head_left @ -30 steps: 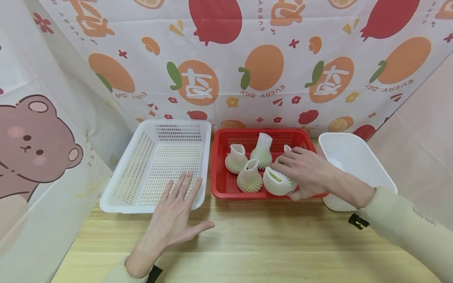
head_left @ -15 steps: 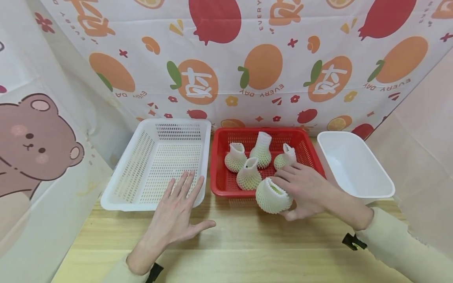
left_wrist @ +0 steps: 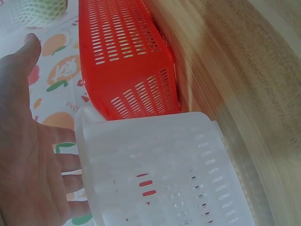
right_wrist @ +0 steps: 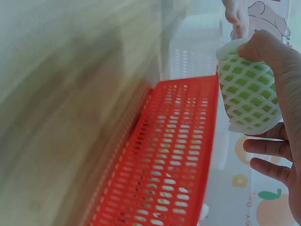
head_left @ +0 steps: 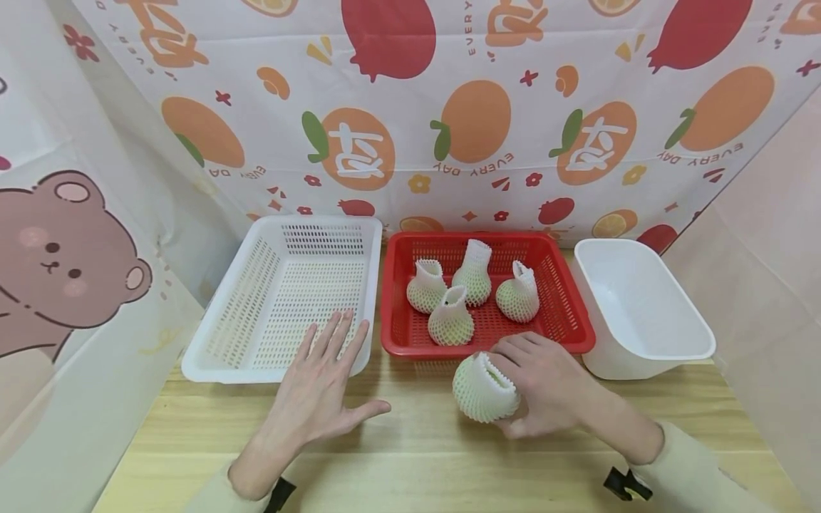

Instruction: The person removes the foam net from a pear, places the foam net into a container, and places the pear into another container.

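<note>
1. Green fruit (head_left: pixel 484 388) in white foam netting with a diamond mesh.
2. Red slotted basket (head_left: pixel 564 313).
3. White slotted basket (head_left: pixel 256 285).
4. Plain white tub (head_left: pixel 648 313).
5. Pale wood-grain counter (head_left: pixel 423 449).
6. White backdrop (head_left: pixel 410 128) printed with oranges and red pomegranates.

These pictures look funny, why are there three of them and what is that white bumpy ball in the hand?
A person wears three cameras: one on the head looking down, one on each wrist. The big picture is the head's. The right hand holds a green fruit in a white foam net above the wooden table. The right wrist picture shows it close up. The left hand lies flat, fingers on the white basket. Four more wrapped fruits sit in the red basket. A white tub stands on the right.
</note>
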`<state>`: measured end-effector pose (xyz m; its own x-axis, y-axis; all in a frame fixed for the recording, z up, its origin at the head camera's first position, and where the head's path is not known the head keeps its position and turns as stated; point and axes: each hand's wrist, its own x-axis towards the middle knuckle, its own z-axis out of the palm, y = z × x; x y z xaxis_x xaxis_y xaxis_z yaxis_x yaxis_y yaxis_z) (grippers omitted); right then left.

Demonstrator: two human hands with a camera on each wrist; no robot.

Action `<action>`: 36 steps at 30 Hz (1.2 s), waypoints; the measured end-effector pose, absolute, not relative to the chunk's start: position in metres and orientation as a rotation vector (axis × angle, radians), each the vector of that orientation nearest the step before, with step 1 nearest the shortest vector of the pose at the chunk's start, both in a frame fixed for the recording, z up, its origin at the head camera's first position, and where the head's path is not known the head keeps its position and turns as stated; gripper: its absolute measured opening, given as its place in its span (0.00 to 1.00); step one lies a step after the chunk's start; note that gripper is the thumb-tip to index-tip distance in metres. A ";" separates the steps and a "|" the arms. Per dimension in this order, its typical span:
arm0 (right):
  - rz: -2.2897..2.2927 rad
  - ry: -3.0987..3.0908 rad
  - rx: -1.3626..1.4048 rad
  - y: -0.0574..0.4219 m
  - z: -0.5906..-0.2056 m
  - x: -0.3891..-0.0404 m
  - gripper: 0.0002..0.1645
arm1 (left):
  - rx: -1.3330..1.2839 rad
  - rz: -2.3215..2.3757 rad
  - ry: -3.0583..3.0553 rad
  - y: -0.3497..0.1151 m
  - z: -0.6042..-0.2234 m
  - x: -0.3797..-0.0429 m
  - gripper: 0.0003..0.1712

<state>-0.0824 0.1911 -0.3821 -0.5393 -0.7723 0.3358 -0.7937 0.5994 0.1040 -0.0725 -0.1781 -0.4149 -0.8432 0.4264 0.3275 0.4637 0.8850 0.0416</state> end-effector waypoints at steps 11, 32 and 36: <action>0.050 -2.473 1.352 0.181 -0.413 -0.070 0.52 | -0.668 -0.153 -2.716 -0.180 -0.417 -0.071 0.68; -0.045 -2.553 1.415 0.174 -0.460 -0.066 0.52 | -0.666 -0.142 -2.730 -0.181 -0.418 -0.069 0.68; -0.042 -2.570 1.403 0.174 -0.463 -0.067 0.53 | -0.673 -0.134 -2.729 -0.180 -0.419 -0.069 0.68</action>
<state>-0.0667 0.1742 -0.4627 -0.5235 -0.8344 0.1722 -0.8284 0.5458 0.1263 -0.0694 -0.1804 -0.4192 -0.8353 0.4361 0.3348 0.4669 0.8842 0.0131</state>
